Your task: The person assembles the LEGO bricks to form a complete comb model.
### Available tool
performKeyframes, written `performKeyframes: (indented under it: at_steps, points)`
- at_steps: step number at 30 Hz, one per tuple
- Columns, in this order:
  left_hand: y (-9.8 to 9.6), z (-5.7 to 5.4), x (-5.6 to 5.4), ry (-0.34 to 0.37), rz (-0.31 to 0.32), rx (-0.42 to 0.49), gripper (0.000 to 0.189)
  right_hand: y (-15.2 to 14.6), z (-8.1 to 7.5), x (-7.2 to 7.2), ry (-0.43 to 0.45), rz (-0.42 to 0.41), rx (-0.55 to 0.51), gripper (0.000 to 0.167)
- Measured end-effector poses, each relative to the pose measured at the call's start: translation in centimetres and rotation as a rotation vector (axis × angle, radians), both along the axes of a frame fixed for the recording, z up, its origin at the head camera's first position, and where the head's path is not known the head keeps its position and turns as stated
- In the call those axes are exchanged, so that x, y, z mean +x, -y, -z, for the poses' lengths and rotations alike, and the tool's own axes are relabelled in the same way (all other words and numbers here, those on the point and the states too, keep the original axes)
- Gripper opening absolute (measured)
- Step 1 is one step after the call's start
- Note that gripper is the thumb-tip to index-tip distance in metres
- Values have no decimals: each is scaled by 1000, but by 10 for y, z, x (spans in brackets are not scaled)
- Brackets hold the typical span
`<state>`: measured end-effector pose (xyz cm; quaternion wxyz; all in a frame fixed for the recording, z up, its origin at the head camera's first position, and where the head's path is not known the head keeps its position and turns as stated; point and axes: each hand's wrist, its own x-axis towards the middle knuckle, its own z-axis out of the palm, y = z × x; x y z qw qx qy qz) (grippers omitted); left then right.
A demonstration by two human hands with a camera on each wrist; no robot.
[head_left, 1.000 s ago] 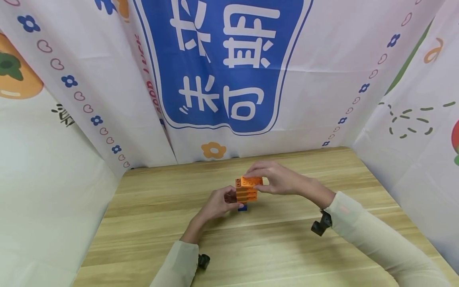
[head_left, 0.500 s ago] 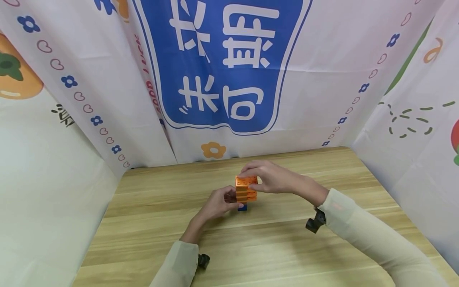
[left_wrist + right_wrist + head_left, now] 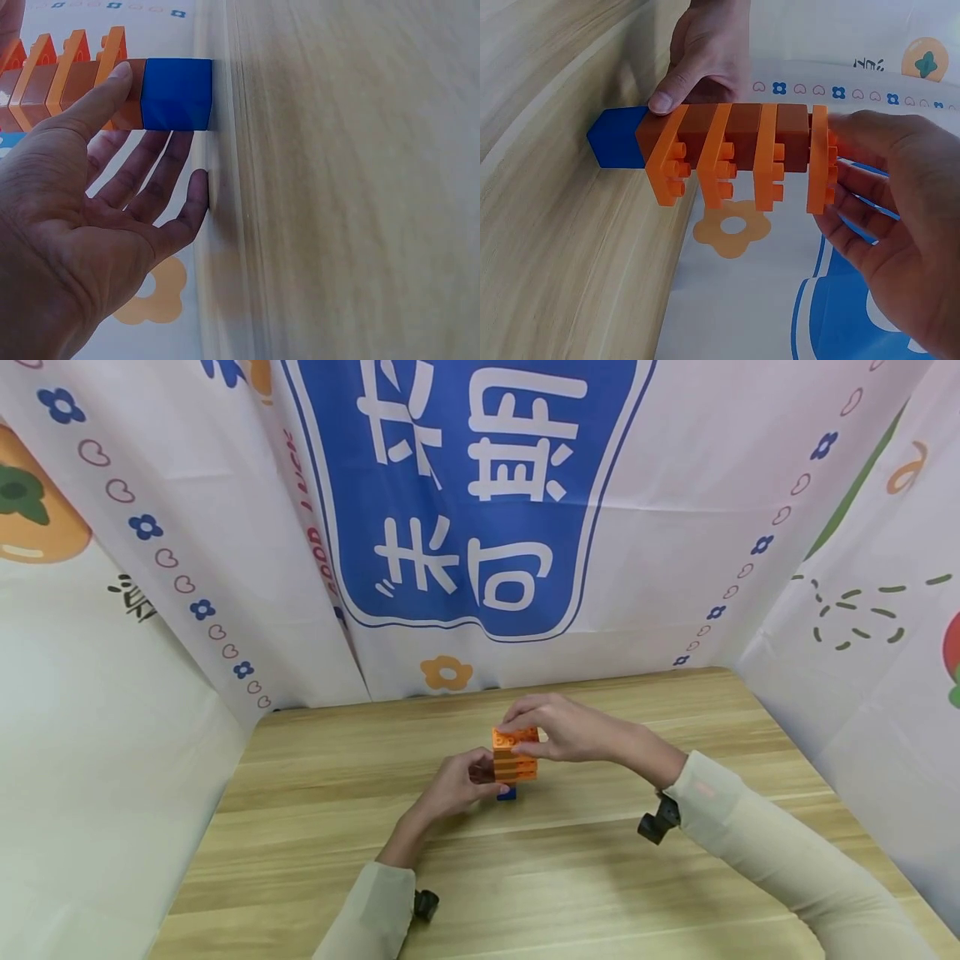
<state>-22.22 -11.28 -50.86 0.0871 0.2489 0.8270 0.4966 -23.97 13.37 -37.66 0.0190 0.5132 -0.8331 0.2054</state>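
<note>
A toy-block tower stands on the wooden table: a blue block (image 3: 177, 94) at the bottom, then brown blocks (image 3: 699, 133) alternating with flat orange plates (image 3: 765, 161) that stick out to one side and show studs. Around the lower part, my left hand (image 3: 453, 787) holds the tower, its thumb on the lowest brown block and its fingers behind. At the top, my right hand (image 3: 573, 728) pinches the uppermost orange plate (image 3: 819, 161) between thumb and fingers. This plate is right against the top brown block, lined up with the plates below.
The wooden table (image 3: 600, 877) runs up to a printed white cloth backdrop (image 3: 637, 585) behind the tower. Similar cloth hangs at the left and right sides. Each wrist carries a small black camera (image 3: 660, 818).
The uppermost orange plate has moved left and down from an offset position to lie over the tower's top, with my right hand on it. My left hand has stayed put.
</note>
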Motion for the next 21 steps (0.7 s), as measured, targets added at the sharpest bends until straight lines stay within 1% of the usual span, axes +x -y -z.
performKeyframes:
  at_steps: [5,12,21]
  points:
    - [0,1,-1,-3,7,12,29,3,1,-1,-15,-2,-28,28]
    - [0,0,-1,-3,9,5,29,6,3,-4,-26,-10,-58,25]
    - [0,2,-2,-4,10,4,29,9,3,-6,16,-7,-67,24]
